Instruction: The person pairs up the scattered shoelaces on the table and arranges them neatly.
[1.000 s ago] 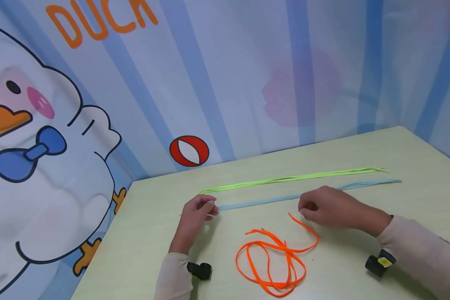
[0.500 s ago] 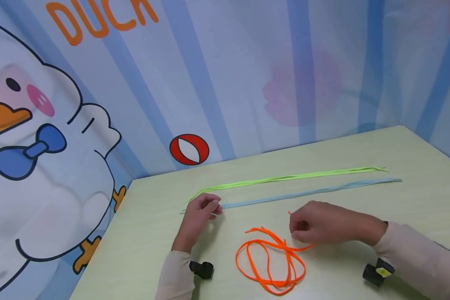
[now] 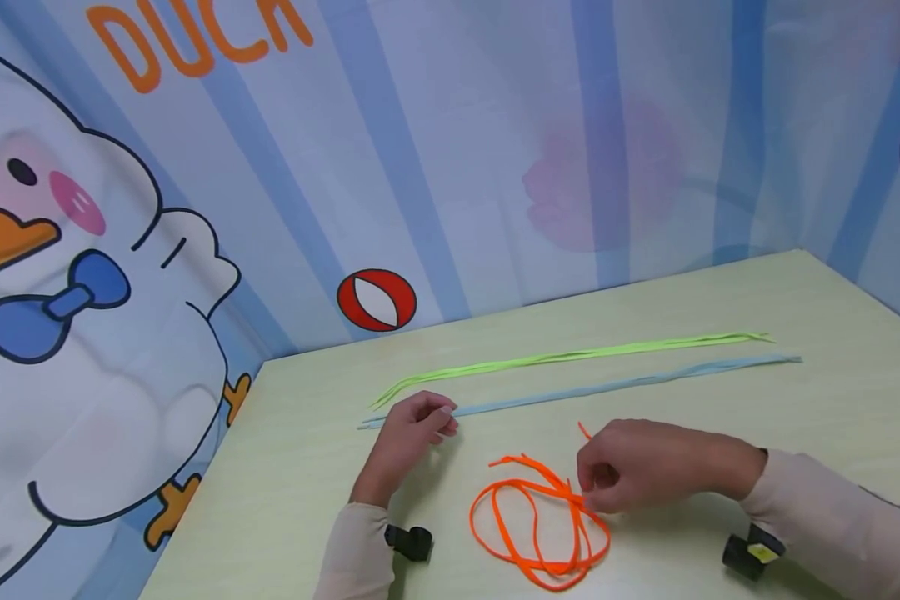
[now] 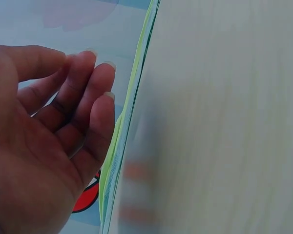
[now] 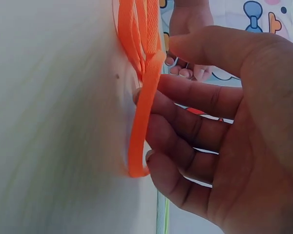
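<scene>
A bright orange flat shoelace [image 3: 562, 498] lies in loose loops on the table, near its front. My right hand [image 3: 652, 467] is at its right side, fingers loosely bent. In the right wrist view the orange lace [image 5: 145, 117] runs along the fingertips, with thumb [image 5: 195, 46] and index finger apart on either side of its bend. My left hand [image 3: 412, 429] hovers at the left part of a light blue shoelace [image 3: 562, 395]; in the left wrist view its fingers [image 4: 100, 92] curve loosely around nothing. Behind the blue lace lies a lime green shoelace [image 3: 555, 358], stretched out almost parallel.
The pale wooden table [image 3: 855, 308] backs onto a blue striped cloth [image 3: 487, 167] printed with a duck [image 3: 120, 400] on the left. Black wrist cameras [image 3: 412, 543] are strapped at both sleeves.
My right hand has moved from the blue lace toward me, down to the orange lace. My left hand has shifted slightly right, uncovering the left ends of the green and blue laces.
</scene>
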A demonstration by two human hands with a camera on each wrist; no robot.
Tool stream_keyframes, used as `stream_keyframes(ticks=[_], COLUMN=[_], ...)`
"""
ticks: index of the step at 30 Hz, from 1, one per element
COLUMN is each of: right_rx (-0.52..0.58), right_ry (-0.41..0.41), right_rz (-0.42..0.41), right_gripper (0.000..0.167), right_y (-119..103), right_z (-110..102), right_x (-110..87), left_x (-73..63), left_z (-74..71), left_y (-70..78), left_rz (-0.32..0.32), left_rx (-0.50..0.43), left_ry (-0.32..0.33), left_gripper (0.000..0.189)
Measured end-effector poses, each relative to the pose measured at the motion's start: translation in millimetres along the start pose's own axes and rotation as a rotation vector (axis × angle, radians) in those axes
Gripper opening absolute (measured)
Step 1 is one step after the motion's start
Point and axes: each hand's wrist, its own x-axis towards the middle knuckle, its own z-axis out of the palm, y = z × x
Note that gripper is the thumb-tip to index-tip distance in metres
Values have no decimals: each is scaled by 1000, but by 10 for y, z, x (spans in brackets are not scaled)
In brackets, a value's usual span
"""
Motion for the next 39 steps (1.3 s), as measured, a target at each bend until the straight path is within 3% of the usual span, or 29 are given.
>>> stream_keyframes(ticks=[12,19,30,34,39], right_rx=[-35,-17,130,185,254], right_ry=[-30,-55,-28,-1,60], right_rz=[-17,-102,-140,-162,-166], right_gripper=[19,24,18,13,15], right_y=[-19,-11,-42,-25,-17], right_z=[51,39,-26,-45,-75], right_x=[11,-14,-40,-41,-42], left_x=[-37,-68,-187,-205,-200], left_z=[93,203,495,522,524], left_y=[48,106,277,295,305], left_rz=[44,94,152,161,201], left_rx=[34,47,123,134,92], left_ry=[-85,-180,-438,-485,-496], left_gripper=[28,26,25,26,25])
